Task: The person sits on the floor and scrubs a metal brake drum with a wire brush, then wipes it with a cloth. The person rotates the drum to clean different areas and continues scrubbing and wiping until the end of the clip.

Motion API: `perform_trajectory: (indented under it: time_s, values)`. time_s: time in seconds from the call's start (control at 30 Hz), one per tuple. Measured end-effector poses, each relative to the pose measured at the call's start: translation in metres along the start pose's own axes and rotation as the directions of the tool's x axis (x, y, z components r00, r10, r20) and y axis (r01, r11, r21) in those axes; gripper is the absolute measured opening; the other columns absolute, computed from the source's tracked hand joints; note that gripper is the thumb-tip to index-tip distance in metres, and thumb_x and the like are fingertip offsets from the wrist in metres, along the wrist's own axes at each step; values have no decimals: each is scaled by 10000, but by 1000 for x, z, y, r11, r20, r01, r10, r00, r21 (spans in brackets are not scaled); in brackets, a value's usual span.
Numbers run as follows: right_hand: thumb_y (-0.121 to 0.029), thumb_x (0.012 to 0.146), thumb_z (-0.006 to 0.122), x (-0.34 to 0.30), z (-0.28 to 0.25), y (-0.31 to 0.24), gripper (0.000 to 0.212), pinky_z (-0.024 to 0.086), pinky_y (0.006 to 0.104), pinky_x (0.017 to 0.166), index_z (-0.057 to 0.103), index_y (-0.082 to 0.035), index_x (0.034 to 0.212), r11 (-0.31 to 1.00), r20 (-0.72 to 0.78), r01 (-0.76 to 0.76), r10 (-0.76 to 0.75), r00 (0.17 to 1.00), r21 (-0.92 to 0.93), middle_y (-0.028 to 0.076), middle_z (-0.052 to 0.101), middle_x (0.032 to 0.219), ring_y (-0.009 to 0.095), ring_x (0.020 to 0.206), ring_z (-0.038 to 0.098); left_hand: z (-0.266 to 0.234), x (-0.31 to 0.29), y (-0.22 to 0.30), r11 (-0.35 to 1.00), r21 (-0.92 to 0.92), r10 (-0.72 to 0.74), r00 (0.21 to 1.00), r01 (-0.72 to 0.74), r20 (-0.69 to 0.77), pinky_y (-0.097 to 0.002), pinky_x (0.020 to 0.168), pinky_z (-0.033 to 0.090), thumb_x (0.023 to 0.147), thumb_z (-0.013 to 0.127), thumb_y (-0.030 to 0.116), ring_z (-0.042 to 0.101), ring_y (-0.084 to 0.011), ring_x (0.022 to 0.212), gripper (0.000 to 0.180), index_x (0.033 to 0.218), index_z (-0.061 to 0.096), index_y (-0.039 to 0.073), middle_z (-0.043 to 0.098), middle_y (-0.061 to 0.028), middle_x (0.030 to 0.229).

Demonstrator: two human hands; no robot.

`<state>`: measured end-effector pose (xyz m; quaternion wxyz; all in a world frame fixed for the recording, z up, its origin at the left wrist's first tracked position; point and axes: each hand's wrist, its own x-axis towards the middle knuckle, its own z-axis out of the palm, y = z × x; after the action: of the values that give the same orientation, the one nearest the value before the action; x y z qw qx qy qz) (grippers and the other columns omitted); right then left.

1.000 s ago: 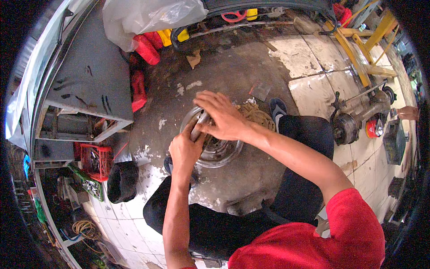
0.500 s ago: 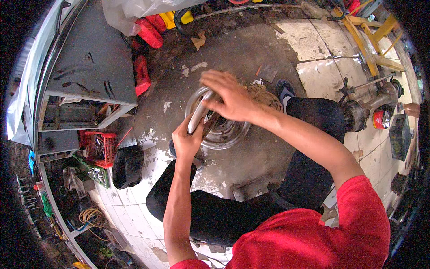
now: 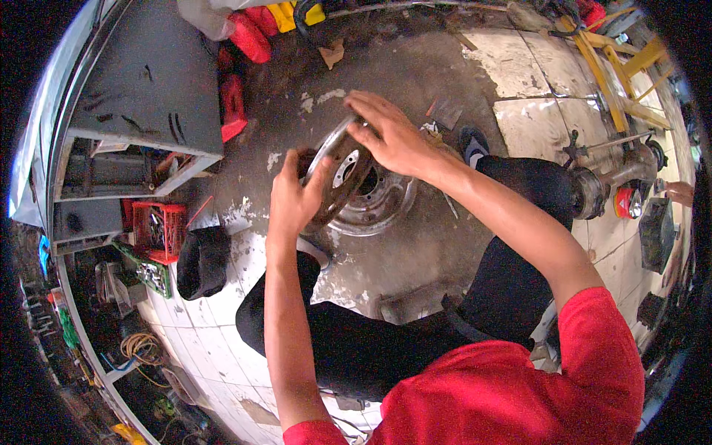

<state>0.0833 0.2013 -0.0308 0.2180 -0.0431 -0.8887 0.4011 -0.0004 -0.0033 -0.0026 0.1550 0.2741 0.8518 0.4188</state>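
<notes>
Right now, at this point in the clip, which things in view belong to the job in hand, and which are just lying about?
In the work, by what the hands are at:
- tilted wheel rim, between left hand and right hand
- probably the flat wheel rim beneath

Apparently lying about:
- red crate
- axle-like assembly
- yellow stand
- brown scrap

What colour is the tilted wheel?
Tilted wheel: silvery grey with brown staining, best in head view.

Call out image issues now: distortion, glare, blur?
Head view: fisheye curves the cabinet edges, corners go black; head view: lower-left tiles look washed out; head view: tilted wheel catches a bright highlight along its edge; head view: right hand looks slightly soft, perhaps motion blur.
</notes>
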Motion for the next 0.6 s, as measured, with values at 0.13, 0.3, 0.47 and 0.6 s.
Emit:
perform_trajectory:
  time_s: [0.13,0.3,0.47,0.6]
  values:
    - [-423,988,519,-8,-5,-26,580,274,459,1165,469,-43,1424,951,161,297,-280,946,-89,174,428,1490,331,1420,343,-10,5,-2,995,-97,27,984,-10,175,-407,933,487,898,690,414,634,-336,1114,667,1389,446,33,635,-257,1195]
    - [-464,972,525,4,-3,0,598,310,477,1135,514,-22,1374,990,12,108,-107,994,-88,207,444,1467,364,1373,401,-11,8,-2,998,-39,57,965,-49,256,-392,1027,430,902,683,417,566,-330,1229,720,1417,437,-23,570,-274,1308]
    - [-508,948,542,-2,-2,-11,651,311,486,1133,495,-37,1395,964,84,191,-178,980,-187,188,442,1474,350,1386,387,-16,7,-8,999,-40,8,955,4,296,-384,1030,425,923,648,420,547,-315,1252,702,1414,444,-39,561,-277,1323]
    - [-502,969,515,-4,-10,-11,652,265,487,1162,444,-54,1437,948,141,272,-250,958,-168,172,385,1519,338,1419,339,-17,7,-1,996,-77,67,956,-47,286,-378,1034,419,950,616,388,542,-299,1253,666,1433,428,-30,563,-258,1333]
